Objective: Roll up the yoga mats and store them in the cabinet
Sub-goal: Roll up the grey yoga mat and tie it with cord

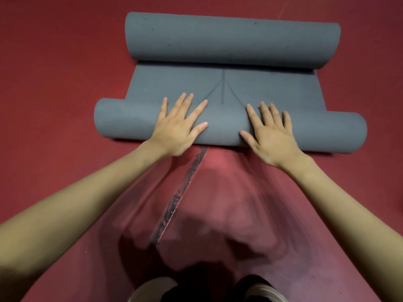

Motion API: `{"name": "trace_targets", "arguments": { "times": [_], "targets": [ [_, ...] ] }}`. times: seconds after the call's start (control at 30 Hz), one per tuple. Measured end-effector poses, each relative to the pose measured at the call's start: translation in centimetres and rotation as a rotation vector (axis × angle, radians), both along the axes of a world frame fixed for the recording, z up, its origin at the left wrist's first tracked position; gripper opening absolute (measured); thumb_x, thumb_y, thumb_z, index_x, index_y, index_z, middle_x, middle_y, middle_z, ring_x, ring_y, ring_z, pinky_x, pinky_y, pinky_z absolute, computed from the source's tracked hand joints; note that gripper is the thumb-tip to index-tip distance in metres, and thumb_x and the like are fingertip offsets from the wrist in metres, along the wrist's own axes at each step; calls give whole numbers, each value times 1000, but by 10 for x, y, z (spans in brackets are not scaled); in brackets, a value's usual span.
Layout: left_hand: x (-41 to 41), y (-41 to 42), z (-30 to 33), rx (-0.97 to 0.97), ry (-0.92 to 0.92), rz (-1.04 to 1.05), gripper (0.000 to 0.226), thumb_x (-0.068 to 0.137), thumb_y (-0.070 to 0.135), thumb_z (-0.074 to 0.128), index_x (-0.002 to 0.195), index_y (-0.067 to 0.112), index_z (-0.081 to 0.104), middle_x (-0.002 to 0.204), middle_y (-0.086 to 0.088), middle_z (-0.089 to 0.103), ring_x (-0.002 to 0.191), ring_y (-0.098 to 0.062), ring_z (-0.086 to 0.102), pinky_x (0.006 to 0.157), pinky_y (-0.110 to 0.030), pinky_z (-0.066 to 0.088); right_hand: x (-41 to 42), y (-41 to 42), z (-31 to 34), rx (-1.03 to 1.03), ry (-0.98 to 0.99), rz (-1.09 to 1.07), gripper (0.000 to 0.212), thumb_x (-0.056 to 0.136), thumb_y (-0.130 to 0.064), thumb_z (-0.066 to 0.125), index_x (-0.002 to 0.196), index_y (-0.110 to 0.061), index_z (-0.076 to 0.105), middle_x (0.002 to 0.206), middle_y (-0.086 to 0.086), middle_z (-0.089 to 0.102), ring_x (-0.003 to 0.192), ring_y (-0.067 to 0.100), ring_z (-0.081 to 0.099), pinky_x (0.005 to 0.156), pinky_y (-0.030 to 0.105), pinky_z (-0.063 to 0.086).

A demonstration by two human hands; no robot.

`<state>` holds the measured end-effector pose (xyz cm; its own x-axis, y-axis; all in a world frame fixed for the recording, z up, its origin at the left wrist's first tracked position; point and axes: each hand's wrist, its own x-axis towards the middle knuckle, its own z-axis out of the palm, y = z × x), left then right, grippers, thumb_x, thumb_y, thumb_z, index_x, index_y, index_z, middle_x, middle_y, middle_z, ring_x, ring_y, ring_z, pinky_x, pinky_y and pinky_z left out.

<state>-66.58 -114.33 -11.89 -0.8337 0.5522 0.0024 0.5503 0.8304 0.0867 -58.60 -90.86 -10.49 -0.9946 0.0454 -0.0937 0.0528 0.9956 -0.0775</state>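
Now a grey yoga mat [222, 83] is seen lying on a red floor [54, 73], curled into a roll at each end. On the near roll [218, 127], the left hand [177, 127] and the right hand [270, 136] are laid flat side by side, fingers straight and spread, nothing clasped. Beyond the near roll a short flat stretch marked with dark lines is left showing, and past that the thicker far roll [231, 40] is set. Behind the near roll a scuffed dark strip [181, 192] is seen on the floor.

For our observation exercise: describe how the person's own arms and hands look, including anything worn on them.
Both forearms are bare, with no sleeves in view. The left hand and right hand wear no gloves, rings, watch or bracelets that show. Fingernails look short and unpainted.
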Motion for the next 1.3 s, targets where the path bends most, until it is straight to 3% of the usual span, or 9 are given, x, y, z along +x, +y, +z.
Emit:
{"name": "trace_targets", "arguments": {
  "times": [0.17,0.3,0.4,0.47,0.57,0.67,0.77,1.1,1.3],
  "targets": [
    [-21,8,17,-68,-179,8,85,81,79,18,153,37,0,162,-6,4,149,-19,-4,118,-54,-6,4,7,-3,32,26,64,91,90,-53,54,156,-21,1,162,15,4,150,34,0,117,53,2],
    [-26,5,20,-162,-162,-29,110,70,88,33,153,29,-9,161,-13,-1,149,-25,-7,117,-56,-5,-20,14,0,24,-25,66,107,81,-60,64,156,-25,-4,163,13,1,150,33,-3,117,52,0],
    [-39,6,18,-214,-120,-59,123,61,90,43,153,26,-8,160,-16,6,148,-28,1,118,-55,1,-40,19,1,29,-55,58,119,72,-64,71,156,-26,-3,162,15,7,149,34,2,117,53,3],
    [-51,11,18,-216,-110,-65,127,58,88,53,154,25,1,155,-18,21,145,-30,16,115,-57,10,-52,23,1,56,-71,67,124,66,-67,74,156,-25,1,160,16,15,147,35,10,117,54,7],
    [-66,16,22,-189,-80,-106,123,55,85,60,151,19,20,136,-18,46,127,-35,42,107,-52,31,-68,26,7,60,-94,78,123,58,-69,77,155,-25,15,149,12,35,138,34,30,112,53,19],
    [-72,15,25,-147,-31,-154,115,55,83,64,144,14,35,118,-18,59,109,-38,55,93,-45,45,-72,27,13,104,-86,95,116,55,-70,77,150,-26,26,138,9,47,125,36,42,103,50,28],
    [-63,12,24,-146,47,-165,112,55,82,65,139,13,41,108,-17,62,101,-38,59,84,-43,46,-62,24,11,138,-35,100,112,55,-71,76,148,-27,30,134,8,49,119,37,44,99,48,30],
    [36,-14,14,-83,70,-151,111,49,83,63,130,8,55,104,-17,65,92,-35,63,84,-45,48,36,6,6,75,55,122,109,46,-72,76,140,-27,44,126,5,56,108,37,49,93,48,31],
    [81,-34,19,-85,-42,-186,111,54,91,43,129,11,57,103,-11,67,93,-32,65,83,-40,53,81,-1,14,57,-93,131,108,45,-79,68,140,-36,42,126,-4,55,108,31,49,92,45,31]
  ]
}}
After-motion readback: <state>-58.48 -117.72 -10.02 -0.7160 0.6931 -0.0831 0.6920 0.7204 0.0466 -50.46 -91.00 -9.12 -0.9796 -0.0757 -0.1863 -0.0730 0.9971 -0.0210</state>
